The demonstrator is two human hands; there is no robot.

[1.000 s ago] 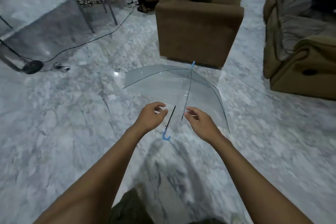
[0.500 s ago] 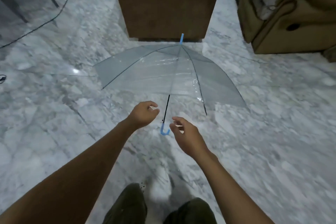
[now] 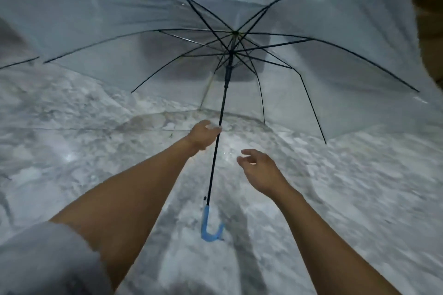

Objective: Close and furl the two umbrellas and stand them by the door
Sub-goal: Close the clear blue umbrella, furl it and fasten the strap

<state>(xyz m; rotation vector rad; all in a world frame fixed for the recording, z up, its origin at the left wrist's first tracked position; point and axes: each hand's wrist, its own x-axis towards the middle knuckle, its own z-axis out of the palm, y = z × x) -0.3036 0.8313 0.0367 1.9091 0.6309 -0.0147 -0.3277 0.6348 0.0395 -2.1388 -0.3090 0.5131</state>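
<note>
Umbrella (image 3: 230, 60) canopy cut off above — left hand (image 3: 203, 135) at shaft, blurred.

The umbrella canopy (image 3: 96, 14) runs off the far and left edges; the left hand (image 3: 203, 134) blurs against the shaft (image 3: 213, 163), grip unclear.

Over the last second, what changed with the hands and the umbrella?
The left hand reached forward and took hold of the shaft of the umbrella about midway; before, it touched nothing. The person closed in, so the canopy now fills the upper view, ribs showing. Unchanged: the umbrella is open, the right hand is empty beside the shaft, and the blue handle is ungripped.
</note>
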